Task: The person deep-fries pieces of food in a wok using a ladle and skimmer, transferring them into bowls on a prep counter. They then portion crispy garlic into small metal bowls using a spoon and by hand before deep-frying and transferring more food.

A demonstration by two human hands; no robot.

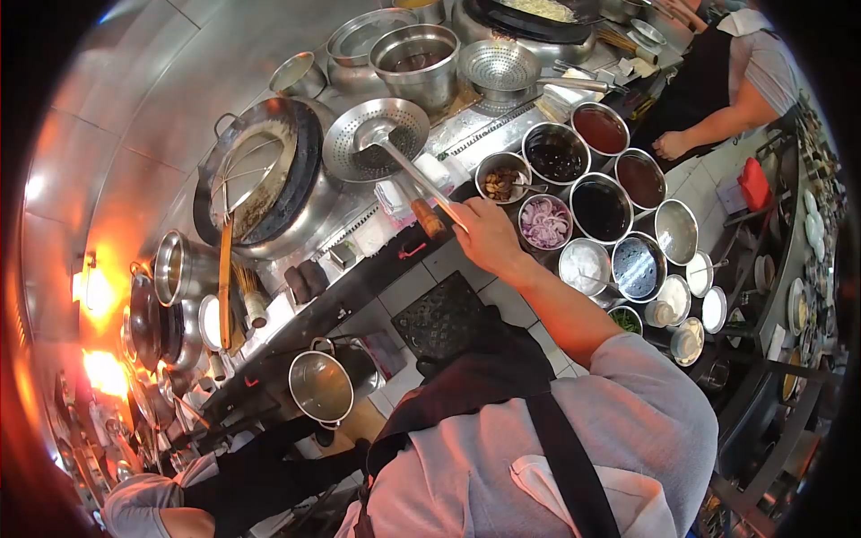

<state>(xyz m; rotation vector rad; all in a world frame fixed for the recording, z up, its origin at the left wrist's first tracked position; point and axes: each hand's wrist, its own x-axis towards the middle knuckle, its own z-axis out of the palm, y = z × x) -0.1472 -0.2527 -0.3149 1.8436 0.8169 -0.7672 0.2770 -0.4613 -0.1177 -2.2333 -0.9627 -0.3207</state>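
My right hand (489, 235) is closed around the long metal handle of a ladle (411, 170). The ladle's head lies over a round perforated strainer (345, 134), and a wooden handle end (428, 218) shows beside the ladle's shaft. Left of the strainer, a wok (260, 193) holds a wire skimmer (228, 235) with a long wooden handle. Near my right hand are a bowl of chopped purple onion (545, 222) and a small pot of brown pieces (499, 179) with a spoon. My left hand is not in view.
Dark sauce pots (601, 208) and white-filled bowls (585, 266) crowd the right. Flames (106, 372) burn at the far left. A co-worker (161, 502) is at bottom left, another (708, 81) at top right. A two-handled pot (321, 387) stands low, left of my body.
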